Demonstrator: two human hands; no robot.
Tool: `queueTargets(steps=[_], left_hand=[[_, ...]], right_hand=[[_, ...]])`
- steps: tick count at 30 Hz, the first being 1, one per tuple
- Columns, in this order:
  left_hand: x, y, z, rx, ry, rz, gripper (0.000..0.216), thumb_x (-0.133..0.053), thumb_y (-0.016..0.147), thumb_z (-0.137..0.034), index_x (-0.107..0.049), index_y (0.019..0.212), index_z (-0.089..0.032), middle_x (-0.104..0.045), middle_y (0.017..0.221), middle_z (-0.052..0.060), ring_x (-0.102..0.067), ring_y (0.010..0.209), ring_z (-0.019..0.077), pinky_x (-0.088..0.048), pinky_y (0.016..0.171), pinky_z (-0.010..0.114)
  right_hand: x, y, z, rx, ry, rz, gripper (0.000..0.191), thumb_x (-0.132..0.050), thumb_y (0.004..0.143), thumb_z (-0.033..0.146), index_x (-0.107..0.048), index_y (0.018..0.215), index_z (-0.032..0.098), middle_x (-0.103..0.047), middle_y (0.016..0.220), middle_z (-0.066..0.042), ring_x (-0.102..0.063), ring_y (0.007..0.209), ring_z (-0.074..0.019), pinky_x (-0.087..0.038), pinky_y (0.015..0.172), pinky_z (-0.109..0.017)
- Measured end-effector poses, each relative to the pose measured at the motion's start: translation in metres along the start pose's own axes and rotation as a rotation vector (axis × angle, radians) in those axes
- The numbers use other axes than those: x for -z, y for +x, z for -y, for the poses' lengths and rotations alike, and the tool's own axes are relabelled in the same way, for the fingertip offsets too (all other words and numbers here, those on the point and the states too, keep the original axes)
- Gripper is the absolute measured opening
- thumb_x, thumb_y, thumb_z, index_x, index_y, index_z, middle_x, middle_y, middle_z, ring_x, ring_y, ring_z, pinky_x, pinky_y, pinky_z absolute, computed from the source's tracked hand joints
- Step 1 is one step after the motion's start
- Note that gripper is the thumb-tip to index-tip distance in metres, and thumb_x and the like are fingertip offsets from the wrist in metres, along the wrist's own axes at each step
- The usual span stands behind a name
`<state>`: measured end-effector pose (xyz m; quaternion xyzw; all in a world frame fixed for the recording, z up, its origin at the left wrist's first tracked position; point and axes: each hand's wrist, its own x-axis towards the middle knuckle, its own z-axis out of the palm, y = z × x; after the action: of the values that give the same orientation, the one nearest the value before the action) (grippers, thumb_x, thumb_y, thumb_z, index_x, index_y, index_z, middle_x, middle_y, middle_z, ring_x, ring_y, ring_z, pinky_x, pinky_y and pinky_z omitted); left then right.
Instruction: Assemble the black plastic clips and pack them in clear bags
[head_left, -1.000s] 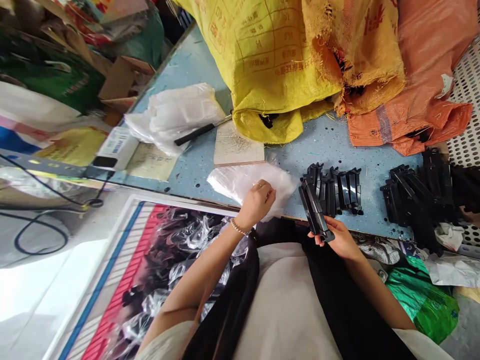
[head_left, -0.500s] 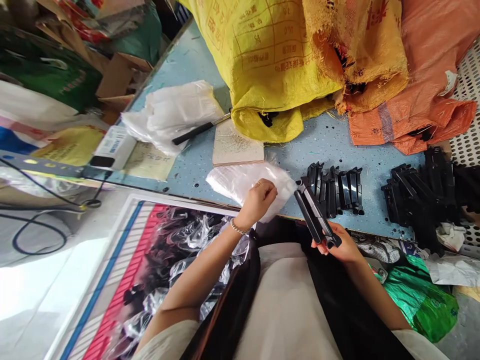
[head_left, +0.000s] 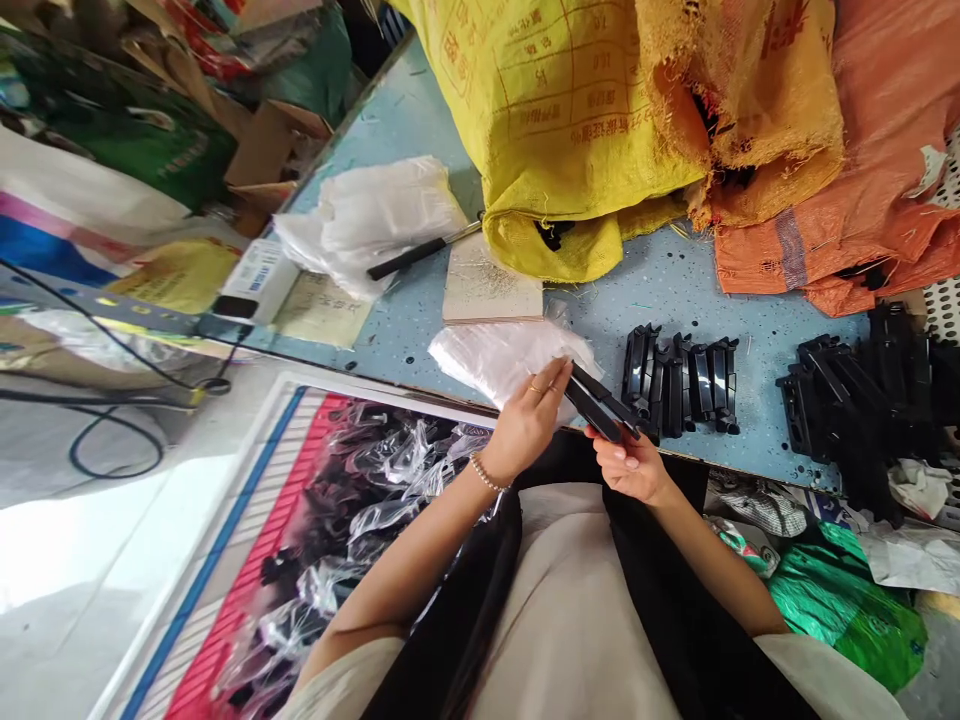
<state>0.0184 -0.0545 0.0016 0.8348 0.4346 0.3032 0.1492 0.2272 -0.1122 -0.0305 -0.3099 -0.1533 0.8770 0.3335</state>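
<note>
My right hand (head_left: 631, 465) grips a stack of long black plastic parts (head_left: 600, 405) at the near edge of the blue table (head_left: 660, 290). The far end of the stack points into a clear plastic bag (head_left: 502, 355) lying on the table. My left hand (head_left: 529, 420) pinches the bag's mouth right beside the parts' tip. A row of the same black parts (head_left: 682, 380) stands on the table just right of my hands. A bigger heap of black parts (head_left: 862, 400) lies further right.
Yellow sack (head_left: 570, 130) and orange sack (head_left: 862, 170) fill the back of the table. White bags (head_left: 375, 220), a black-handled tool (head_left: 420, 255) and a board (head_left: 487, 290) lie at the left. Below the table sits a bin of bagged parts (head_left: 352, 520); a green bag (head_left: 847, 600) lies at right.
My right hand has carried the black parts leftward from beside the row to the bag. My left hand has lifted the bag's mouth to meet them. The camera has shifted slightly.
</note>
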Motion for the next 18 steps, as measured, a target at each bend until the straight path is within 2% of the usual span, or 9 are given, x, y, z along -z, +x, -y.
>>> queueTargets(steps=[2, 4, 7, 9, 11, 13, 16, 17, 18], left_hand=[[0.0, -0.007, -0.012, -0.097, -0.087, 0.012, 0.057, -0.035, 0.098, -0.007, -0.037, 0.155, -0.016, -0.052, 0.149, 0.018, -0.056, 0.132, 0.026, -0.05, 0.109, 0.042], [0.001, -0.014, -0.021, -0.177, -0.172, 0.04, 0.062, -0.037, 0.098, -0.007, -0.03, 0.158, -0.022, -0.052, 0.149, 0.017, -0.061, 0.127, 0.0239, -0.053, 0.105, 0.04], [0.001, -0.02, -0.027, -0.214, -0.237, 0.032, 0.068, -0.035, 0.097, -0.005, -0.021, 0.16, -0.026, -0.052, 0.149, 0.016, -0.059, 0.13, 0.0238, -0.054, 0.105, 0.042], [0.003, -0.021, -0.031, -0.221, -0.257, 0.051, 0.068, -0.036, 0.097, -0.007, -0.019, 0.161, -0.023, -0.048, 0.152, 0.018, -0.053, 0.137, 0.0264, -0.054, 0.107, 0.045], [0.013, -0.022, -0.037, -0.216, -0.238, 0.087, 0.064, -0.043, 0.097, -0.012, -0.026, 0.159, -0.019, -0.052, 0.148, 0.02, -0.055, 0.134, 0.0288, -0.055, 0.105, 0.046], [0.038, -0.028, -0.043, -0.166, -0.18, 0.1, 0.058, -0.05, 0.097, -0.018, -0.038, 0.153, -0.019, -0.062, 0.137, 0.018, -0.064, 0.123, 0.0278, -0.057, 0.103, 0.044], [0.089, -0.052, -0.042, 0.013, -0.137, 0.189, 0.049, -0.055, 0.097, -0.025, -0.049, 0.146, -0.025, -0.069, 0.127, 0.011, -0.069, 0.113, 0.0239, -0.057, 0.101, 0.036], [0.103, -0.064, -0.038, 0.077, -0.134, 0.265, 0.047, -0.055, 0.097, -0.029, -0.052, 0.143, -0.025, -0.069, 0.127, 0.01, -0.07, 0.113, 0.0238, -0.058, 0.099, 0.035], [0.112, -0.077, -0.032, 0.128, -0.124, 0.35, 0.042, -0.054, 0.098, -0.031, -0.056, 0.139, -0.025, -0.07, 0.126, 0.008, -0.071, 0.11, 0.024, -0.059, 0.096, 0.034]], right_hand=[[-0.003, 0.008, 0.006, 0.02, -0.01, -0.027, 0.039, -0.05, 0.091, 0.053, -0.064, 0.092, 0.017, -0.035, 0.058, 0.007, -0.013, 0.045, -0.0083, -0.02, 0.035, -0.019], [-0.005, 0.014, 0.012, 0.12, -0.042, -0.087, 0.037, -0.054, 0.088, 0.056, -0.061, 0.083, 0.019, -0.036, 0.058, 0.007, -0.016, 0.044, -0.0081, -0.021, 0.036, -0.019], [-0.012, 0.02, 0.014, 0.263, -0.235, -0.228, 0.041, -0.056, 0.087, 0.06, -0.057, 0.077, 0.021, -0.038, 0.056, 0.007, -0.023, 0.042, -0.0081, -0.025, 0.036, -0.021], [-0.021, 0.02, 0.011, 0.3, -0.4, -0.309, 0.04, -0.057, 0.089, 0.059, -0.056, 0.075, 0.021, -0.041, 0.054, 0.006, -0.031, 0.042, -0.0084, -0.028, 0.038, -0.022], [-0.034, 0.016, 0.006, 0.321, -0.582, -0.344, 0.037, -0.058, 0.092, 0.055, -0.057, 0.077, 0.021, -0.045, 0.053, 0.006, -0.04, 0.044, -0.0094, -0.033, 0.041, -0.022], [-0.049, 0.006, 0.007, 0.301, -0.803, -0.242, 0.034, -0.057, 0.095, 0.054, -0.062, 0.089, 0.02, -0.053, 0.058, 0.004, -0.05, 0.051, -0.0113, -0.042, 0.048, -0.023], [-0.063, -0.01, 0.031, 0.203, -1.151, 0.07, 0.033, -0.055, 0.098, 0.046, -0.067, 0.115, 0.021, -0.069, 0.078, 0.0, -0.064, 0.065, -0.0142, -0.053, 0.063, -0.026], [-0.062, -0.013, 0.045, 0.222, -1.281, 0.09, 0.032, -0.053, 0.1, 0.041, -0.067, 0.122, 0.022, -0.073, 0.088, -0.002, -0.067, 0.072, -0.0153, -0.055, 0.07, -0.028], [-0.059, -0.014, 0.061, 0.285, -1.426, 0.036, 0.031, -0.051, 0.102, 0.035, -0.066, 0.126, 0.023, -0.074, 0.099, -0.004, -0.069, 0.08, -0.0166, -0.056, 0.076, -0.029]])
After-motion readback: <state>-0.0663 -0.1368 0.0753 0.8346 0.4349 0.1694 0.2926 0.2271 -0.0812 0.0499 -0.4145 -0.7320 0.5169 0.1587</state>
